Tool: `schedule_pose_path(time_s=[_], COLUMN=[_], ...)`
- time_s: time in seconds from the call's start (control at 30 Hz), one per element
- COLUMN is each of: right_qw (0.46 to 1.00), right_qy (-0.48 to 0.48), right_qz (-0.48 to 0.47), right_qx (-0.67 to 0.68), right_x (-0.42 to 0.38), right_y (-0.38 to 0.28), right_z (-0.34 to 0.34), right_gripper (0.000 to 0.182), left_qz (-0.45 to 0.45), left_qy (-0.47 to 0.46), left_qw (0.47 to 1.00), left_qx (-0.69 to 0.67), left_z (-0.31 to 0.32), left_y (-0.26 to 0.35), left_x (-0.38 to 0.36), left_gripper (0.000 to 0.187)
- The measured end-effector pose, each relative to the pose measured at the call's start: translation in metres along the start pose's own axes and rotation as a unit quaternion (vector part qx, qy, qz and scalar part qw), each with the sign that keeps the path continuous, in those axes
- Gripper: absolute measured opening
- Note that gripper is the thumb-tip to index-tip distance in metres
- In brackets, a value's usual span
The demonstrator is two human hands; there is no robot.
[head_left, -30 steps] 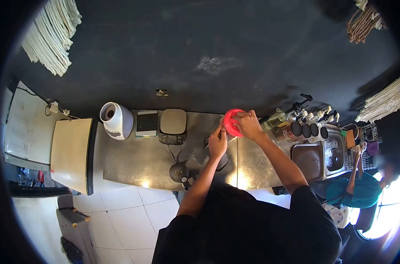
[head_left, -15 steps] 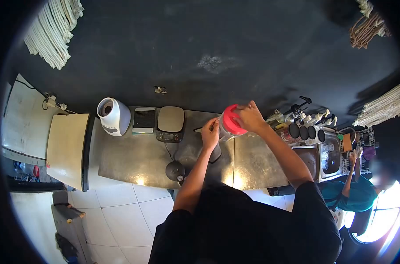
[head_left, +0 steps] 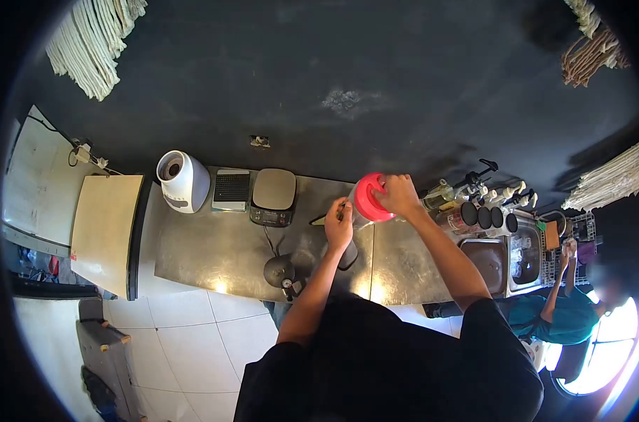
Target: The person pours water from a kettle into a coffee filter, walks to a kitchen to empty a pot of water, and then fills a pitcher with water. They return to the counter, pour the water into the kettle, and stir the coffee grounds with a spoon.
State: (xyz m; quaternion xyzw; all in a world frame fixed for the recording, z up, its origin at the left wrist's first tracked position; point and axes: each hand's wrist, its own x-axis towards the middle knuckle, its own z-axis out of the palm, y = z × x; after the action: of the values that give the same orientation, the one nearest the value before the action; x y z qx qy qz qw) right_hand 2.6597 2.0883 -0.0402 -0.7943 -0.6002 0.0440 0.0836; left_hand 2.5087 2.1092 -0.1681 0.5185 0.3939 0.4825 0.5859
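Over the metal counter I hold a clear jar (head_left: 359, 220) with a red lid (head_left: 369, 198). My left hand (head_left: 339, 225) is closed around the jar's left side, where a dark part shows between the fingers. Gripping the top of the red lid is my right hand (head_left: 401, 195), its fingers bent over the lid's raised part. The jar leans, its lid facing up toward me. What is inside is hidden. A dark object (head_left: 348, 257) lies on the counter just beside my left wrist.
On the metal counter (head_left: 200, 250) stand a white appliance (head_left: 184, 184), a grid-topped device (head_left: 231, 189), a scale (head_left: 274, 190) and a round black device (head_left: 279, 270). Bottles with pumps (head_left: 474, 184) and black-lidded jars (head_left: 469, 213) stand right, before a sink (head_left: 525, 260). A co-worker (head_left: 562, 313) is there.
My right hand has shifted slightly on the red lid, and its fingers now lie lower over it. The view has moved a little. The co-worker's hands have moved slightly at the sink.
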Motion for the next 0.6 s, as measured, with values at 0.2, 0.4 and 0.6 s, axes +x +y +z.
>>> schedule_pose_path(time_s=[0.2, 0.4, 0.6], right_qw=[0.999, 0.996, 0.995], right_qy=[0.002, 0.014, 0.012], right_qz=[0.036, 0.058, 0.064], right_qx=[-0.041, -0.072, -0.081], right_x=[0.002, 0.005, 0.002], right_y=[-0.015, -0.020, -0.021], right_z=[-0.001, 0.004, 0.010], right_gripper=[0.031, 0.027, 0.030], left_qz=[-0.007, -0.047, 0.007], left_qy=[-0.003, -0.036, 0.009], left_qw=[0.999, 0.996, 0.998], left_qx=[-0.037, -0.060, -0.064], left_z=[-0.005, -0.010, -0.012], left_y=[-0.001, -0.002, 0.017], left_x=[-0.010, -0.008, -0.014], left_gripper=[0.022, 0.021, 0.027])
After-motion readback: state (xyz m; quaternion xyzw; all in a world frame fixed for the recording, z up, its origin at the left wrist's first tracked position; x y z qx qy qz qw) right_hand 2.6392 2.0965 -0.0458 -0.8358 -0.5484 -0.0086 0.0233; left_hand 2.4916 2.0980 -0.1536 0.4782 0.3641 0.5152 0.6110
